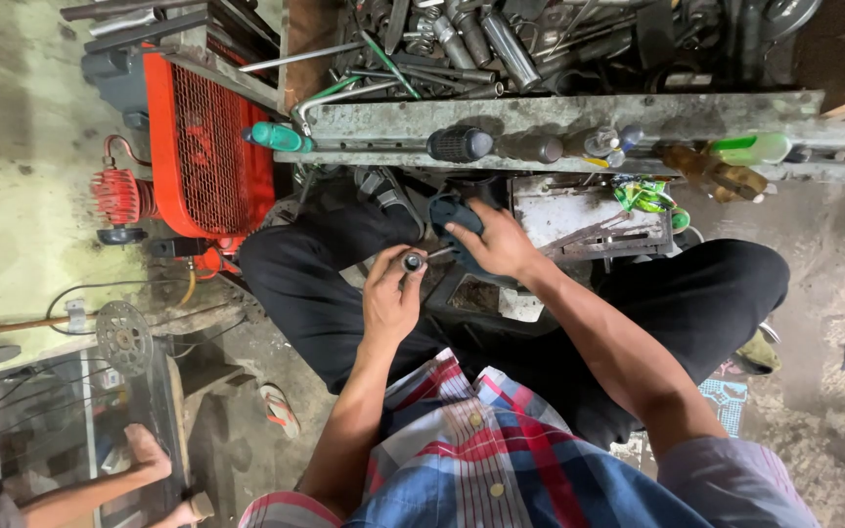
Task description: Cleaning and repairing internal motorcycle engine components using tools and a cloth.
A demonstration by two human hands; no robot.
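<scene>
The left hand [390, 293] is closed around a small metal socket [413, 261], held over the lap between the knees. The socket's open round end faces up toward the camera, so its long axis runs roughly along the line of sight, down into the fist. The right hand [497, 242] is just beside it, fingers curled and pinching a thin rod [439, 252] whose tip meets the socket from the right; the rod lies nearly level, pointing left. Under the right hand sits a dark blue cloth [457, 220]; whether the hand grips it cannot be told. Beyond the hands a grimy tabletop [559, 112] carries screwdrivers and bottles, with a pile of tools [501, 44] behind. A red compressor [202, 137] stands to the left.
</scene>
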